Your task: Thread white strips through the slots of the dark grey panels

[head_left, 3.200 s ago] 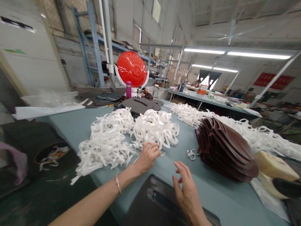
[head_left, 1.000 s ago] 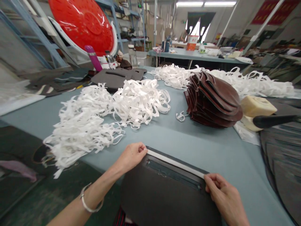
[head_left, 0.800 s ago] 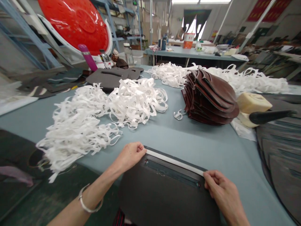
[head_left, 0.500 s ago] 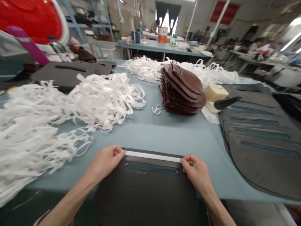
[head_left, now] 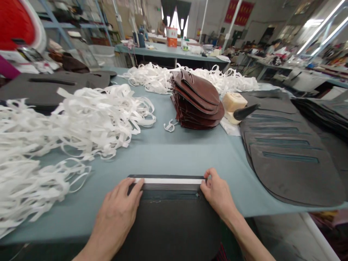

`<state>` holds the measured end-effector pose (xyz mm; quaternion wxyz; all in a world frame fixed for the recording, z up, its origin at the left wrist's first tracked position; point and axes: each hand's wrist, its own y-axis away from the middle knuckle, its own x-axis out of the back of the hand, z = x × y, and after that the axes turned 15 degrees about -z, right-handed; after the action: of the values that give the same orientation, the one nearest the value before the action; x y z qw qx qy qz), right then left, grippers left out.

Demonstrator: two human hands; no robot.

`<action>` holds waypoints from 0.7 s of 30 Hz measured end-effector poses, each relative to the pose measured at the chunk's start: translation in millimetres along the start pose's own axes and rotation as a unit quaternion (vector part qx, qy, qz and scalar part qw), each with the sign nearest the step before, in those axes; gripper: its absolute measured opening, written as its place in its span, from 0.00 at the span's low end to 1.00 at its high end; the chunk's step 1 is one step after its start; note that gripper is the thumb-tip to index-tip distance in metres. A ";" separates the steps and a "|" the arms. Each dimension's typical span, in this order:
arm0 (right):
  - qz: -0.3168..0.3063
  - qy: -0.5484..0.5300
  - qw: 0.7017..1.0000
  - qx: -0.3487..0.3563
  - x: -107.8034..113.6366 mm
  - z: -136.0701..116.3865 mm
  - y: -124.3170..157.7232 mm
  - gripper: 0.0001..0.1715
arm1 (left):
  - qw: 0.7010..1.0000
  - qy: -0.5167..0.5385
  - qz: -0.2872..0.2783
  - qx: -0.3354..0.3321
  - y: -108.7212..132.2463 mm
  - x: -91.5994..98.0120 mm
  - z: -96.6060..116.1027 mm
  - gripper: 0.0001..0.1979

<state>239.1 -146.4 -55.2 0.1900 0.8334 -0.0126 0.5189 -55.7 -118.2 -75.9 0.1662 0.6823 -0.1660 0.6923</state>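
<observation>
A dark leather panel (head_left: 174,221) with a slot lies at the near table edge. A white tape strip (head_left: 170,180) runs along its far edge. My left hand (head_left: 116,214) lies flat, fingers stretched out, with its fingertips pressing the strip's left end. My right hand (head_left: 217,192) is curled, its fingertips pinched on the strip's right end.
A big heap of white strips (head_left: 67,123) covers the table's left. A stack of brown leather pieces (head_left: 198,101) stands in the middle, with a cream block and black-handled tool (head_left: 236,107) beside it. Dark slotted panels (head_left: 288,159) are stacked on the right. The table (head_left: 174,152) is grey-blue.
The view swung right and down. The strip was picked from the heap and laid along the panel's far edge. My left hand went from pinching the end to lying flat on it.
</observation>
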 end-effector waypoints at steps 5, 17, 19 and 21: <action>0.029 0.166 0.962 0.216 -6.7 -31.8 2.3 0.12 | 0.999 -0.018 -0.031 -0.016 -2.1 2.2 -2.6 0.21; -0.020 0.213 0.959 0.184 -16.0 -79.3 -38.6 0.17 | 0.995 0.080 0.038 0.034 -21.3 -1.9 -9.8 0.20; -0.019 0.187 0.954 0.232 -26.8 -97.0 -44.1 0.13 | 0.995 0.085 0.034 0.036 -19.6 -2.8 -9.7 0.19; -0.015 0.136 0.940 0.312 -40.7 -115.9 -49.7 0.07 | 0.995 0.088 0.026 0.039 -18.8 -3.0 -10.6 0.18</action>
<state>131.5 -69.2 -60.6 -0.0720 0.7726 0.1881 0.6020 -56.5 -96.6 -79.0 0.1353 0.6204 -0.1408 0.7596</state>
